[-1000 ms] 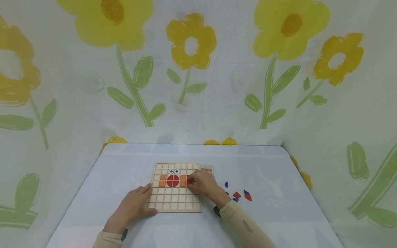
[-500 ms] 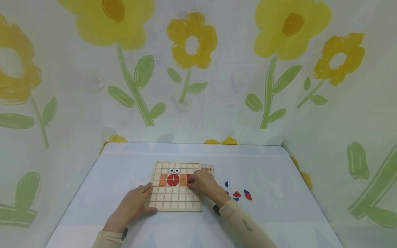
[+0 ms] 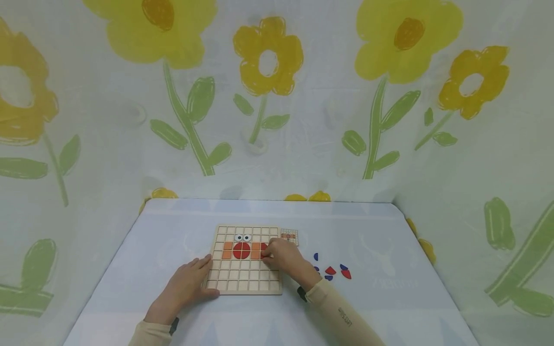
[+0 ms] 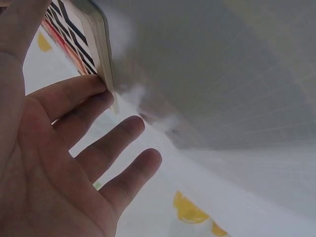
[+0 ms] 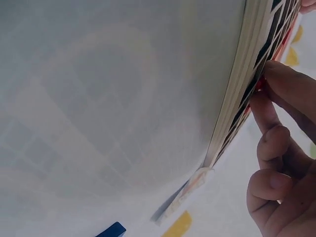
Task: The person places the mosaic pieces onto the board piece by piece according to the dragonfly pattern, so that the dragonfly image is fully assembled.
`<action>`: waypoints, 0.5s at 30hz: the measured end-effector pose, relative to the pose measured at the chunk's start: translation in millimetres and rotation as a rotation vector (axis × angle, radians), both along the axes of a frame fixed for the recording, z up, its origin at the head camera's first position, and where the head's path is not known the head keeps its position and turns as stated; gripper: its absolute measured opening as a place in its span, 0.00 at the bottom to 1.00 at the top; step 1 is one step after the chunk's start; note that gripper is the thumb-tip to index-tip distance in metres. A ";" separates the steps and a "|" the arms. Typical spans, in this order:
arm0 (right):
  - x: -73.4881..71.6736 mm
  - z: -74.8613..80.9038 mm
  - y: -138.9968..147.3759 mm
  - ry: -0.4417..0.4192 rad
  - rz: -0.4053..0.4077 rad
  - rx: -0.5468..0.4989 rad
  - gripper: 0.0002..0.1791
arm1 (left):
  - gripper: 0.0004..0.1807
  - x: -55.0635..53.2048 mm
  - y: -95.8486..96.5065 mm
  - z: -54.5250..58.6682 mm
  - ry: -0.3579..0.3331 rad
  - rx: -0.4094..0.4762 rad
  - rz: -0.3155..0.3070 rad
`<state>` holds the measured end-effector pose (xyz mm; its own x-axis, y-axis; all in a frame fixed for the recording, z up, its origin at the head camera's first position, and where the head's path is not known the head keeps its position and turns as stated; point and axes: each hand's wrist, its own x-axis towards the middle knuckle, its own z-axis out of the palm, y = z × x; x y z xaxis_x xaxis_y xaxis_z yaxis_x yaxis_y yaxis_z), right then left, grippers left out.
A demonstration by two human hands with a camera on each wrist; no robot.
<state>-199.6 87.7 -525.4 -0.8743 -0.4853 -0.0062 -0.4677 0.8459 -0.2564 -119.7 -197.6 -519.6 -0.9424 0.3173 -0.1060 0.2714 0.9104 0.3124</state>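
Note:
A square wooden grid board (image 3: 242,277) lies on the table, its left edge touched by the fingers of my left hand (image 3: 185,287). That hand's fingers are spread and fairly straight, and its thumb lies at the near corner. At the board's right side my right hand (image 3: 286,257) pinches a small red piece (image 5: 259,85) between thumb and index finger, down at the grid. The piece's shape is mostly hidden. Round eye tiles (image 3: 243,238), a red disc of quarter pieces (image 3: 241,250) and orange tiles (image 3: 227,250) sit in the grid.
Right of the board lie loose red pieces (image 3: 331,270) and blue half-round pieces (image 3: 316,257). A small pattern card (image 3: 289,234) lies against the board's upper right edge. A flower-print curtain (image 3: 303,144) surrounds the table (image 3: 389,307).
My right hand has shifted very slightly toward me and tilted, so more of the pattern card shows. The left hand has stayed in place.

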 end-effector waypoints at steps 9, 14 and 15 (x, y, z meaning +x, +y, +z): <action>7.2 3.6 11.1 0.005 0.016 -0.043 0.05 | 0.54 -0.2 -0.7 0.0 0.004 -0.001 -0.007; 15.4 8.3 26.0 -0.004 -0.018 -0.093 0.07 | 0.55 -0.6 -0.1 0.2 -0.014 -0.003 0.000; 17.1 9.8 29.9 0.001 -0.024 -0.096 0.07 | 0.54 -0.3 -0.1 0.3 -0.016 -0.004 0.002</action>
